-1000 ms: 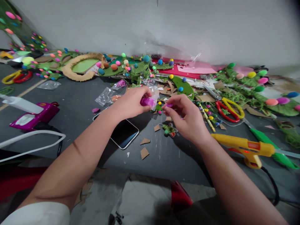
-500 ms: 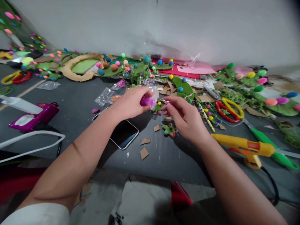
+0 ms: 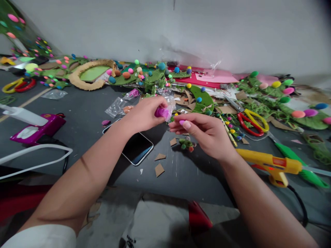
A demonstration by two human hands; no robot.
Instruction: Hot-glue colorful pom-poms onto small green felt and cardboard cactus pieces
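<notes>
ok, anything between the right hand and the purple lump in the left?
Only the lump's clear plastic wrap, on the side toward the right hand. Nothing else visible between the right fingers and the purple lump in the left hand.

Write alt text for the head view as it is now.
Two bare hands work over a cluttered grey table: the left holds purple material in clear plastic, the right a small purple piece; a phone lies below.

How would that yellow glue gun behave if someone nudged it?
The yellow glue gun looks rigid, so it should shift as one piece. Its jutting handle would probably stop it rolling; the black cord might tug.
</notes>
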